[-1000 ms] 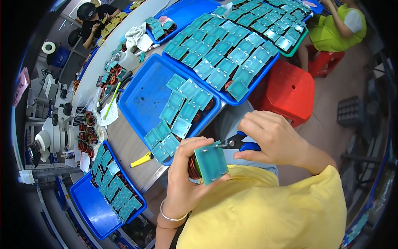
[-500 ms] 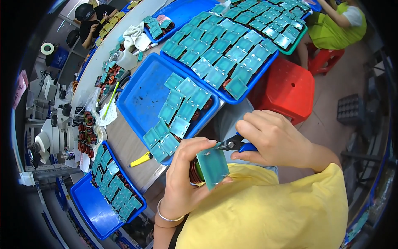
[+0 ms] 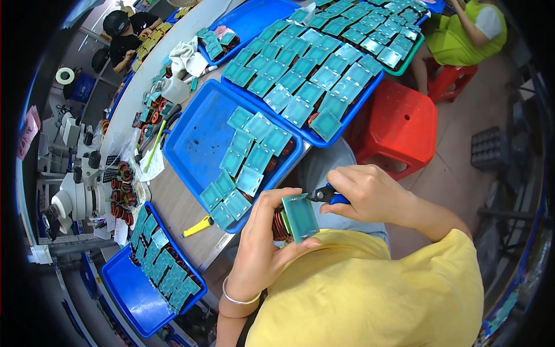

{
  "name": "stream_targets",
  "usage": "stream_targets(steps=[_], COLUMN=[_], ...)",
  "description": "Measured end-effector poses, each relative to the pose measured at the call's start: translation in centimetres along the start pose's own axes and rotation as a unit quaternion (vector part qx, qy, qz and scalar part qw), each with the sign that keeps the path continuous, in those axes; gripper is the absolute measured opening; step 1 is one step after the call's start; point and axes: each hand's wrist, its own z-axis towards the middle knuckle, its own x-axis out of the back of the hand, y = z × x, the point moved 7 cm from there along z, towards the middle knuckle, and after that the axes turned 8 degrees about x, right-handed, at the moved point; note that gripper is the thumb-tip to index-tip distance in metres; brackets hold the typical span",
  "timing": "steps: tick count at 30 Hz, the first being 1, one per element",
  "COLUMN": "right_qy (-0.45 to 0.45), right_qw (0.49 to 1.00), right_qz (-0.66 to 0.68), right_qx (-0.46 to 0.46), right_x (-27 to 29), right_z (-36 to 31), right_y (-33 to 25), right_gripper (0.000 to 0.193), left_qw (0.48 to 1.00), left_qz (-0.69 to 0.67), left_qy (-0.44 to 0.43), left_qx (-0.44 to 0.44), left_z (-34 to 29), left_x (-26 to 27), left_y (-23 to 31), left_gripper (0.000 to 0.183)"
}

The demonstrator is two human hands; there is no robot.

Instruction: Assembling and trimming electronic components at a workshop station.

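My left hand (image 3: 261,243) grips a coil with a green circuit board (image 3: 302,217); the board faces right and the copper-coloured winding (image 3: 281,224) shows on its palm side. In my right hand (image 3: 370,194) is a pair of side cutters (image 3: 325,195) with blue handles. Its dark jaws are at the board's upper right corner; whether they touch it I cannot make out. In front of my hands, a blue tray (image 3: 193,124) holds several similar boards (image 3: 248,180) along its right and near sides.
A larger blue tray (image 3: 329,141) full of boards adjoins it. Red stools (image 3: 402,124) stand to the right. A yellow utility knife (image 3: 197,226) lies near the table edge. At lower left is another blue tray (image 3: 130,289) with boards. Two other people sit farther off.
The board in my left hand has turned slightly and risen a little. The cutters have shifted slightly and stay by its upper corner.
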Motion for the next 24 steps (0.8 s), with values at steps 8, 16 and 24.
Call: stream_targets(steps=[8, 16, 24], right_qy=[0.041, 0.012, -0.009], right_qw=[0.998, 1.000, 1.000], right_qz=[0.045, 0.010, 0.001], right_qx=[0.014, 0.009, 0.012], right_x=[1.8, 1.9, 1.9], right_z=[1.1, 1.6, 1.9], right_y=[-1.2, -1.7, -2.0], right_gripper=[0.043, 0.045, 0.044], left_qw=[1.000, 0.995, 0.994], left_qz=[-0.018, 0.037, 0.052], left_qy=[0.008, 0.013, 0.032], left_qx=[-0.010, -0.088, -0.091], left_z=[-0.1, -0.1, -0.5], left_x=[-0.1, 0.0, 0.4], left_y=[-0.4, 0.5, 1.7], left_gripper=[0.074, 0.074, 0.072])
